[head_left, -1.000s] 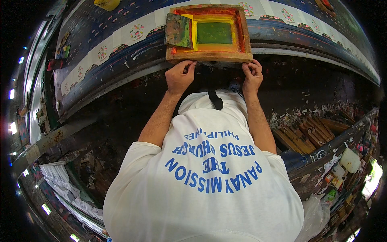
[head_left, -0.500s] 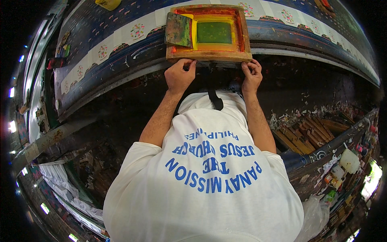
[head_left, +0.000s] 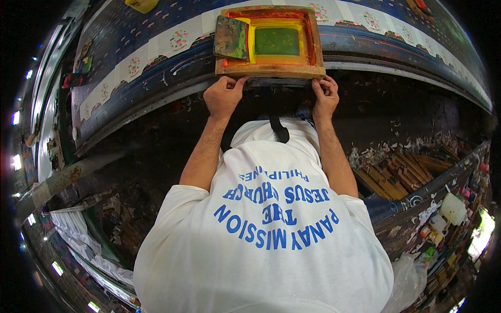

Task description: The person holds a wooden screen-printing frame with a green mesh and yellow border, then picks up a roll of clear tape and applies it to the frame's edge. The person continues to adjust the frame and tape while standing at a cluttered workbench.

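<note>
A wooden screen-printing frame lies on the edge of a long table, with red, orange and yellow ink around its green mesh window. An ink-stained squeegee board rests across its left side. At the frame's near left corner is my left hand, fingers curled and thumb reaching along the near edge. My right hand is pinched at the near right corner. Both sets of fingertips touch or nearly touch the frame's underside edge; what lies between them is hidden.
White printed pieces with round floral designs line the table on both sides of the frame. A yellow container stands at the far left. Behind me on the right, a trough holds wooden slats and scraps. A dark rail runs along the table's front.
My left hand has slid a little to the left along the frame's near edge. My right hand, the frame and the squeegee have hardly moved.
</note>
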Motion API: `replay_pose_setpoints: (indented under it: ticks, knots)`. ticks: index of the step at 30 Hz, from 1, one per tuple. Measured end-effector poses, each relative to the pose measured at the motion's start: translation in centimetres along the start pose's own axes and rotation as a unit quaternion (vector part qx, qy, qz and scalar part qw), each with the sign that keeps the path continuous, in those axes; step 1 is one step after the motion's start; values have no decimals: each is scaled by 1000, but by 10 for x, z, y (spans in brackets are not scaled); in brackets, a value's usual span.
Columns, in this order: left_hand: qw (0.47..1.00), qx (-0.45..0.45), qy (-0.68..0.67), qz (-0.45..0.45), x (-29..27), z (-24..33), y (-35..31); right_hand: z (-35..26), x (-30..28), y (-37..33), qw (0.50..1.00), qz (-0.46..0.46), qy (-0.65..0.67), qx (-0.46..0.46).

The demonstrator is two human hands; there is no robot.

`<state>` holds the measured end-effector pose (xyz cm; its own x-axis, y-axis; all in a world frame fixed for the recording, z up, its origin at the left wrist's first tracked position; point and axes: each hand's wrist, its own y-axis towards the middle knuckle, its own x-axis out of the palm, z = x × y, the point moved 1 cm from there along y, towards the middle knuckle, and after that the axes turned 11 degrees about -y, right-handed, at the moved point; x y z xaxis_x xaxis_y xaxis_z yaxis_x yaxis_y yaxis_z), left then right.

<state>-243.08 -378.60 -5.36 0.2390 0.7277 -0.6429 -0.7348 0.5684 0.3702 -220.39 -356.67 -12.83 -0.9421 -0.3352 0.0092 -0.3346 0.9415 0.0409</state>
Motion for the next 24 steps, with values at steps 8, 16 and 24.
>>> replay_pose_setpoints:
  ticks: [8, 16, 24]
  knots:
    - [998, 32, -44, 6, 4, 6, -5, 7, -5, 0, 1000, -4, -6, -7]
    - [976, 209, 42, 52, 10, 12, 9, 17, -13, 5, 1000, -9, 4, 6]
    - [973, 216, 65, 42, 16, 21, 10, 6, -13, 3, 997, -23, 56, 40]
